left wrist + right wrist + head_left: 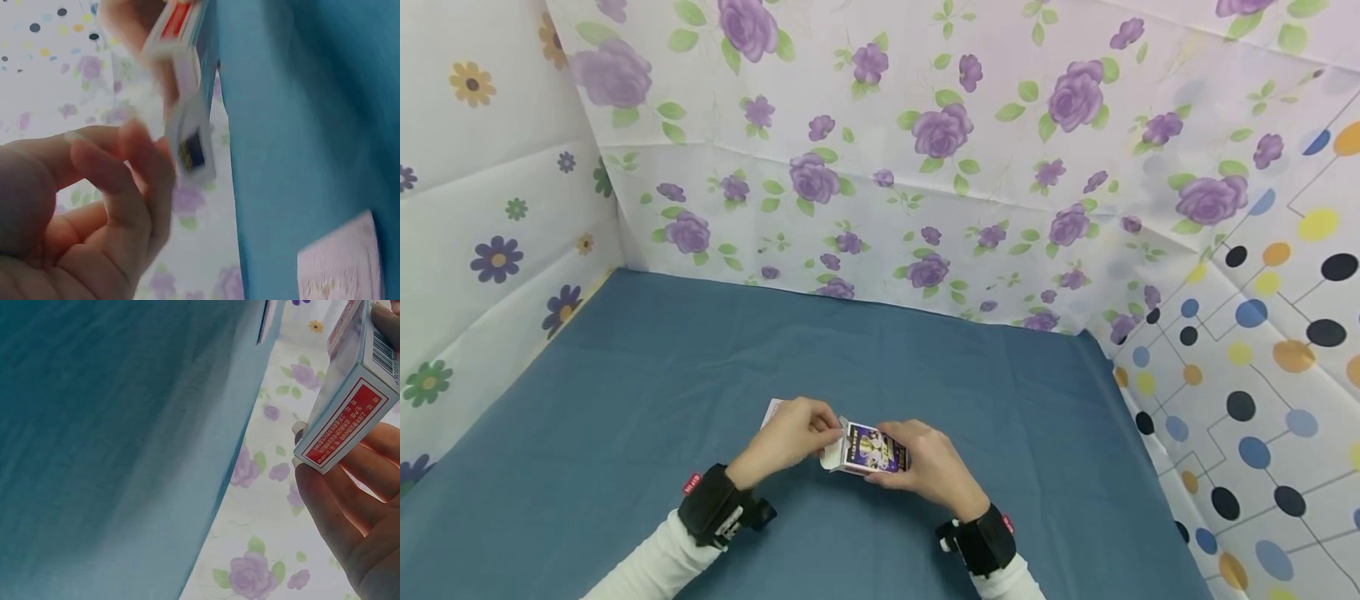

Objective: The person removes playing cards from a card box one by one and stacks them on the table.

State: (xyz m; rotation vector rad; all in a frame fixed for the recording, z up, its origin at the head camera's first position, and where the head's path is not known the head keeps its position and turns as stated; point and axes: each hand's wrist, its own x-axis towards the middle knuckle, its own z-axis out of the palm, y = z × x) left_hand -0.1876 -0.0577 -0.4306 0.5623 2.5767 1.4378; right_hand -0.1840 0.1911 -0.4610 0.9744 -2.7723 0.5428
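Observation:
A small printed carton (876,450), like a playing-card box, has a purple-and-yellow front and an open end flap (194,147). My right hand (925,462) grips it by its sides, thumb nearer me and fingers on the far side. Its closed end, with a red label (345,424), shows in the right wrist view. My left hand (793,437) is at the open end, fingers loosely bent, fingertips right beside the flap. The left wrist view is blurred there and shows no pinch on the flap.
A flat, pale card-like piece (340,262) lies on the blue cloth (700,350), partly hidden behind my left hand in the head view. Flower-printed sheets (880,150) stand at the back and left, and a dotted sheet (1240,400) at the right.

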